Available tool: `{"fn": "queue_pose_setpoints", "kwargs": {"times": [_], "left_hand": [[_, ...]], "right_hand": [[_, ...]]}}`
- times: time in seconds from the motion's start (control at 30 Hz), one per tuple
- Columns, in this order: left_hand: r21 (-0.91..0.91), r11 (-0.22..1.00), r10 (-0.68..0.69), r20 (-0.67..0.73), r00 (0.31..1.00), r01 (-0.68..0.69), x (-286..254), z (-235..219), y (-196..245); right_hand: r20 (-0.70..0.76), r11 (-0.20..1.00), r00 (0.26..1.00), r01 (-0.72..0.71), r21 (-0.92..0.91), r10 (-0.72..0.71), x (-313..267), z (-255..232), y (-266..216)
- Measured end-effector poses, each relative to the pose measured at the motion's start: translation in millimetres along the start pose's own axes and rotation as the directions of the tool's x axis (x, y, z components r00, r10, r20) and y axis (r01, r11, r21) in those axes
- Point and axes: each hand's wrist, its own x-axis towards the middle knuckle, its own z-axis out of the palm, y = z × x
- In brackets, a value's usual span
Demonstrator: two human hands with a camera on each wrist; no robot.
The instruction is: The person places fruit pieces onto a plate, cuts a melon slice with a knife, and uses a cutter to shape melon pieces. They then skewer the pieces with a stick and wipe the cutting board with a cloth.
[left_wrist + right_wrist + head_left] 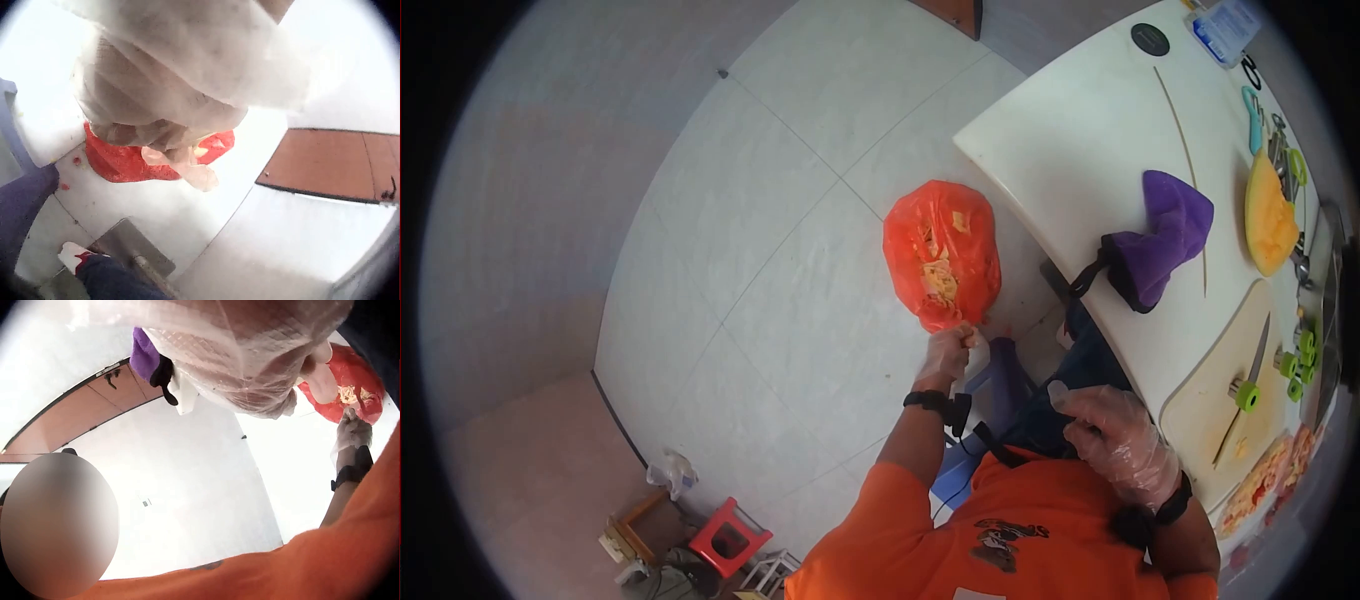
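A red plastic bag (941, 255) with pale yellowish scraps inside rests near the floor, left of the table. My gloved left hand (948, 355) grips its near edge with curled fingers; in the left wrist view that hand (156, 94) covers part of the bag (128, 164). Beside the table's edge hangs my gloved right hand (1122, 440), fingers loosely bent, with no object plainly seen in it. The right wrist view shows the right hand (244, 356) close up, and the left hand (354, 432) at the bag (372, 378) beyond.
On the white table (1060, 130) lie a purple cloth item (1175, 230), a long thin stick, a yellow fruit piece (1272, 220) and a cutting board (1200, 410) with a knife (1258, 350). A purple stool leg (28, 212) stands near the bag. A red stool (730, 540) is at lower left.
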Motion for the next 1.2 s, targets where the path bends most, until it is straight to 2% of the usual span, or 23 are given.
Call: {"fn": "queue_pose_setpoints", "kwargs": {"times": [0.1,0.17,0.2,0.23,0.27,0.3,0.33,0.37,0.4,0.43,0.47,0.5,0.57,0.63,0.7,0.77,0.8,0.9,0.97,1.03,1.1,1.17,1.2], "left_hand": [[-0.144,0.989,-0.012,0.136,0.991,0.032,15,11,12],[0.191,0.925,0.291,0.202,0.935,-0.329,77,7,-16],[0.614,0.201,0.754,0.401,0.521,-0.763,10,14,18],[0.539,0.480,0.664,0.293,0.688,-0.692,21,4,8],[0.361,0.588,0.667,0.289,0.687,-0.724,-10,7,22],[0.080,0.836,0.530,0.140,0.836,-0.544,-32,16,28],[0.280,0.489,0.781,0.281,0.558,-0.826,-41,9,30],[-0.087,0.798,0.603,0.111,0.790,-0.597,-19,-7,22],[-0.171,0.772,0.604,-0.103,0.790,-0.612,-46,3,30],[-0.080,0.812,0.572,-0.095,0.815,-0.578,-45,-23,38],[-0.026,0.815,0.570,-0.138,0.810,-0.578,-95,-18,58],[-0.034,0.757,0.641,-0.157,0.751,-0.653,-121,-21,66],[-0.035,0.666,0.727,-0.195,0.658,-0.745,-175,-20,83],[0.188,0.512,0.858,-0.163,0.488,-0.838,-245,9,89],[0.285,0.460,0.881,-0.032,0.472,-0.841,-280,36,85],[0.338,0.300,0.885,0.252,0.393,-0.892,-321,92,70],[0.229,0.314,0.821,0.422,0.385,-0.921,-326,112,65],[0.397,0.234,0.552,0.697,0.458,-0.887,-359,185,65],[0.360,0.236,0.548,0.718,0.429,-0.903,-341,214,69],[0.315,0.242,0.527,0.752,0.397,-0.918,-327,238,82],[0.446,0.139,0.543,0.712,0.444,-0.884,-324,256,100],[0.508,-0.118,0.533,0.758,0.377,-0.853,-325,267,119],[0.587,-0.190,0.522,0.739,0.425,-0.787,-300,265,131]], "right_hand": [[0.012,0.999,1.000,0.008,-0.032,-0.008,-3,-4,-4],[-0.006,1.000,1.000,0.015,0.008,-0.015,-2,-6,-11],[-0.027,0.999,0.999,0.023,0.036,-0.022,-4,-10,-17],[-0.019,0.994,0.996,0.084,0.076,-0.082,-7,-14,-17],[-0.031,0.988,0.992,0.128,0.091,-0.125,-15,-15,-13],[-0.066,0.980,0.990,0.133,0.148,-0.125,-26,-12,-6],[-0.109,0.966,0.986,0.149,0.209,-0.129,-36,-13,-5],[-0.125,0.954,0.950,0.294,0.064,-0.285,-37,-28,-18],[-0.095,0.900,0.895,0.430,-0.071,-0.435,-40,-41,-27],[-0.136,0.911,0.902,0.397,-0.115,-0.410,-50,-41,-33],[-0.160,0.966,0.962,0.240,0.096,-0.223,-60,-35,-37],[-0.135,0.944,0.990,0.090,0.317,-0.049,-71,-30,-38],[-0.231,0.941,0.963,0.199,0.275,-0.136,-91,-30,-28],[-0.314,0.920,0.921,0.313,0.237,-0.232,-113,-32,-26],[-0.370,0.914,0.897,0.338,0.224,-0.241,-142,-37,-26],[-0.398,0.923,0.889,0.326,0.207,-0.225,-174,-48,-33],[-0.415,0.943,0.891,0.279,0.180,-0.185,-191,-54,-35],[-0.544,0.964,0.815,0.264,0.043,-0.199,-242,-62,-11],[-0.628,0.978,0.762,0.208,0.000,-0.161,-273,-63,0],[-0.760,0.961,0.607,-0.026,0.275,0.233,-299,-60,8],[-0.832,0.969,0.505,-0.035,0.246,0.230,-307,-53,28],[-0.888,0.963,0.372,-0.100,0.252,0.271,-315,-45,41],[-0.887,0.972,0.397,-0.097,0.214,0.235,-314,-47,41]]}}
